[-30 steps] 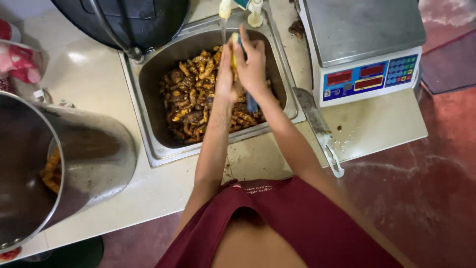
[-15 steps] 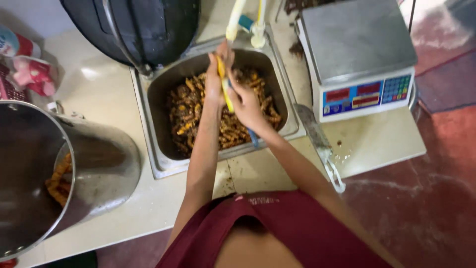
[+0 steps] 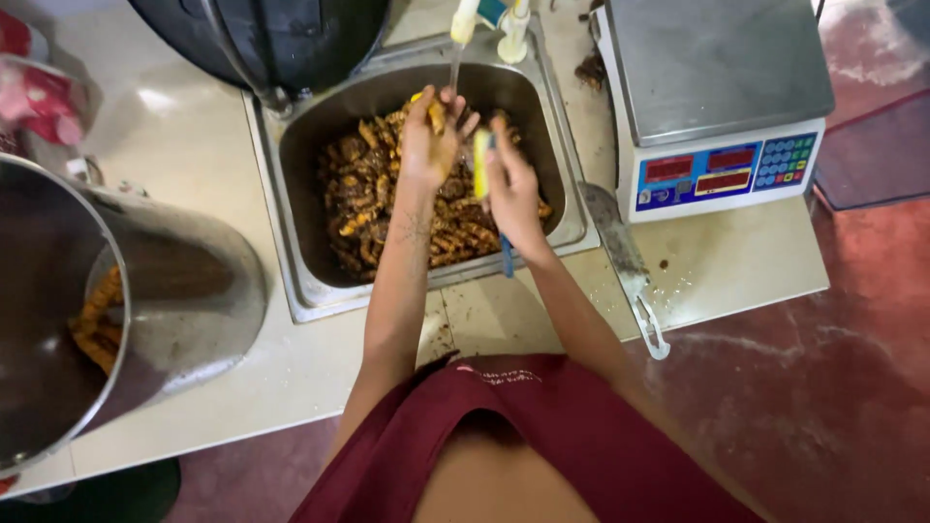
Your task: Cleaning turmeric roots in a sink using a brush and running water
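Hands shifted left over sink, pale counter.

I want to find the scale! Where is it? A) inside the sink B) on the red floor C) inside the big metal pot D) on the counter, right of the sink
D: the scale with its steel top stands on the counter, right of the sink where the left hand and right hand work.
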